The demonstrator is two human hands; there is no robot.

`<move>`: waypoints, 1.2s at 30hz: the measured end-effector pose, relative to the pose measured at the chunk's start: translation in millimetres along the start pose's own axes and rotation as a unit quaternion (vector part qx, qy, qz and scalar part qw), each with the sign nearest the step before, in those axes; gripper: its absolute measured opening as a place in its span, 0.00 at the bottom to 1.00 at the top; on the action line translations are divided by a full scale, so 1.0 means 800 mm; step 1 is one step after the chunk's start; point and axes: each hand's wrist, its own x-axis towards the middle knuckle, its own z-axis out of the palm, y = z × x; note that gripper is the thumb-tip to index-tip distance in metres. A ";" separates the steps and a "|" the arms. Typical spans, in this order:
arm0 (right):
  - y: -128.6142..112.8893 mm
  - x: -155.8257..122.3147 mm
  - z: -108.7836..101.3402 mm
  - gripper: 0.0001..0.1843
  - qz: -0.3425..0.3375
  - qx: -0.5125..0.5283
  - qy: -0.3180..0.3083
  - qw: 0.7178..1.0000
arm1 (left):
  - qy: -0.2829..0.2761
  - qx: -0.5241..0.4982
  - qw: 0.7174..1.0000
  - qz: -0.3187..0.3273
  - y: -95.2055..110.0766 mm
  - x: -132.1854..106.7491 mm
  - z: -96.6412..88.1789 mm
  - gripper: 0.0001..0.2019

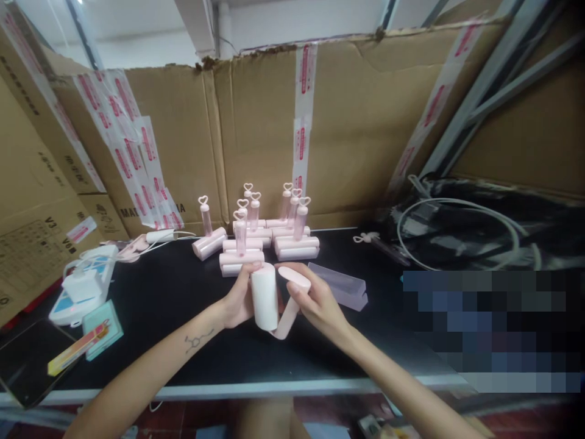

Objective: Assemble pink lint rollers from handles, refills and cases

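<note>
My left hand [237,300] is closed around a white cylindrical roll [265,297], held upright over the black table [173,341]. My right hand [316,303] grips the pink frame piece [292,299] that curves under and beside the roll. Just behind my hands stand several finished pink lint rollers [256,241] with heart-topped handles, grouped together. A translucent lilac cover [340,285] lies on the table right of my right hand.
Cardboard boxes [356,116] with red-printed tape wall off the back and left. A white power strip with a charger [85,283], a teal box [103,329] and a dark tablet [27,363] lie at the left. A black bag with a white cable [461,235] sits at the right.
</note>
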 end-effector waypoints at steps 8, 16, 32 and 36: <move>-0.007 -0.004 0.000 0.20 0.019 0.049 0.019 0.998 | -0.013 0.033 0.999 0.010 0.004 0.002 -0.003 0.25; -0.011 -0.002 0.003 0.20 0.113 0.149 -0.015 0.982 | -0.047 0.013 0.997 -0.063 0.001 0.002 -0.008 0.31; 0.012 -0.007 0.007 0.10 0.104 0.086 0.072 0.988 | -0.026 0.010 0.992 -0.127 -0.007 0.000 0.003 0.31; 0.010 -0.009 0.006 0.11 0.120 0.061 0.061 0.989 | -0.018 -0.001 0.992 -0.124 -0.013 -0.002 0.007 0.31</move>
